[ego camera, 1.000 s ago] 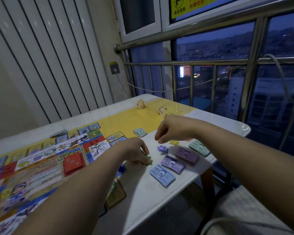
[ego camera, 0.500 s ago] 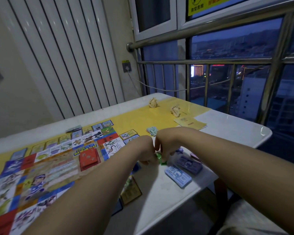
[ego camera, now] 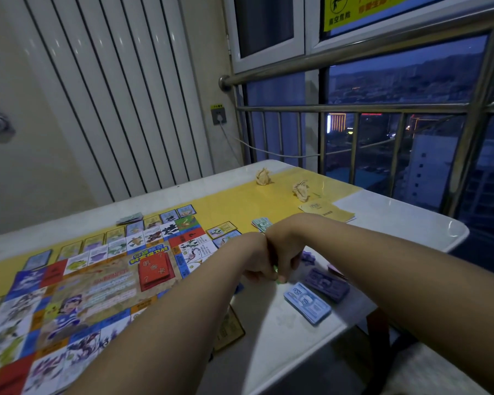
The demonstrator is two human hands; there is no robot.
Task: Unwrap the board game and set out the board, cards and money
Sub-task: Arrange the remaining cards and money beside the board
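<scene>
The board lies flat on the left half of the desk, over a yellow sheet, with a red card stack lying on it near its right edge. Single cards lie just past the board's far corner. A brown card lies at the desk's near edge, partly under the left forearm. Mid-desk the left hand and right hand meet, knuckles touching, fingers curled down and pinching a small green piece between them just above the desk. Beyond them lies a green money stack. Right of the hands lie a blue money stack and a purple money stack, side by side. At the far end are two crumpled paper balls and a yellow booklet.
</scene>
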